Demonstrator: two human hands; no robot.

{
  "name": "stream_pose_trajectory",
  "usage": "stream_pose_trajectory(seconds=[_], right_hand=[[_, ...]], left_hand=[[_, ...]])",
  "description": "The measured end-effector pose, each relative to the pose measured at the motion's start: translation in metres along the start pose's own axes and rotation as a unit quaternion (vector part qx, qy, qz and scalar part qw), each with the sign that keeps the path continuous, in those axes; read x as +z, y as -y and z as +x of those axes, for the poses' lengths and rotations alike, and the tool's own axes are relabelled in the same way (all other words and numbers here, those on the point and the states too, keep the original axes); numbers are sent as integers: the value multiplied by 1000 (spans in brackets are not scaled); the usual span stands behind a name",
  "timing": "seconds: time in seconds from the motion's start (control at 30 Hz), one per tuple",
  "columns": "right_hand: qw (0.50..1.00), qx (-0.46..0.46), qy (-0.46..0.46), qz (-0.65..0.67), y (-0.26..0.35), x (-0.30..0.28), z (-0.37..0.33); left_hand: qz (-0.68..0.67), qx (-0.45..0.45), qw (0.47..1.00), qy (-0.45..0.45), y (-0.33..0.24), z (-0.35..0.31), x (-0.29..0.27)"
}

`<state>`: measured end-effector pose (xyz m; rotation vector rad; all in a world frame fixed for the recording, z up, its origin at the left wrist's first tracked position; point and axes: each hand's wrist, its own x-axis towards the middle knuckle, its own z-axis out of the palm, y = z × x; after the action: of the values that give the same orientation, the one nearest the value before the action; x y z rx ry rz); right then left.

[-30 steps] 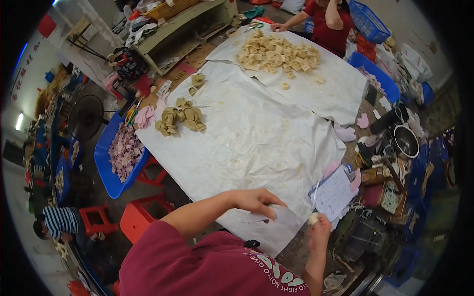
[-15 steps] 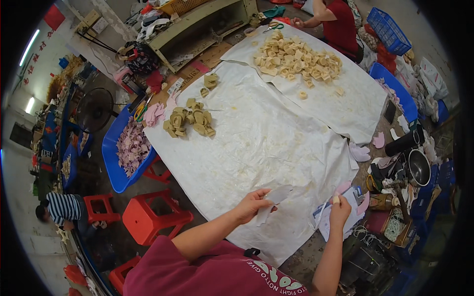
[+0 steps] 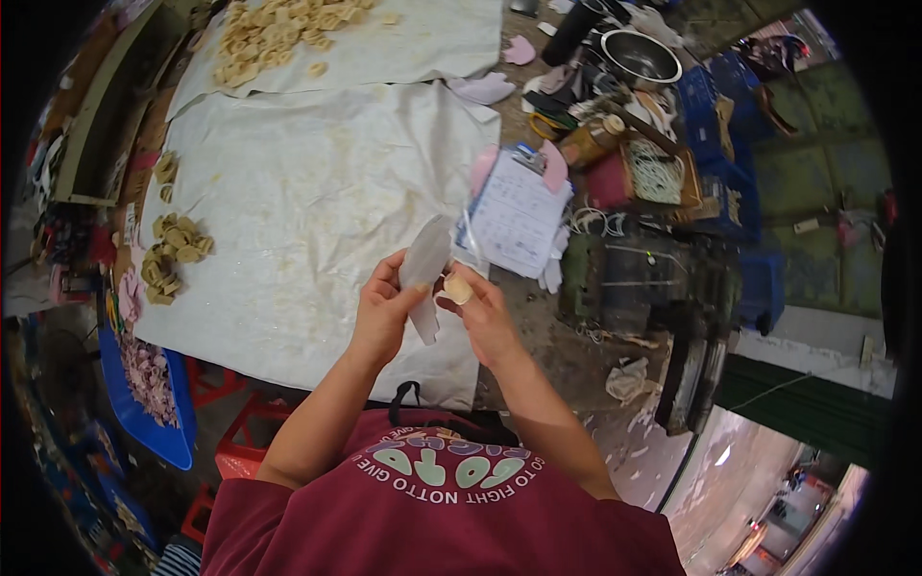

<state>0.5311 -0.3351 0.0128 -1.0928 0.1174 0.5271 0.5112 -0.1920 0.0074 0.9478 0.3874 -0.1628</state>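
Note:
My left hand (image 3: 384,305) grips a long, thin, whitish-grey cut piece (image 3: 425,252) between thumb and fingers, holding it upright above the near edge of the table. Close beside it, my right hand (image 3: 488,322) has its fingers drawn together. A cream-coloured cover (image 3: 458,288) sits on a digit of that hand. Whatever the right fingers pinch is too small or hidden to name. Just beyond my hands lies a clipboard (image 3: 523,213) with written sheets, flanked by pink cut pieces (image 3: 554,165).
A white sheet (image 3: 288,182) covers the table. Cream ring-shaped pieces (image 3: 274,34) are heaped at the far side, olive pieces (image 3: 173,252) at the left. A blue tub (image 3: 168,437) of pink scraps stands lower left. A metal bowl (image 3: 642,58) and a dark machine (image 3: 643,283) are right.
The view has swung to the right. My right hand has left the clipboard area and come next to my left hand, which still holds the whitish piece.

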Motion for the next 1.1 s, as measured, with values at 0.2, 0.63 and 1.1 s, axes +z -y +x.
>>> stream_pose_trajectory(seconds=[0.2, 0.63, 1.1], right_hand=[[992, 2, -81, 94, -9, -20, -34], [967, 77, -48, 240, -28, -81, -77], [968, 136, -55, 206, -31, -79, -63]], left_hand=[[335, 188, 918, 101, 39, -31, 36], [70, -46, 994, 71, 93, -40, 29], [148, -47, 979, 131, 86, -35, 18]])
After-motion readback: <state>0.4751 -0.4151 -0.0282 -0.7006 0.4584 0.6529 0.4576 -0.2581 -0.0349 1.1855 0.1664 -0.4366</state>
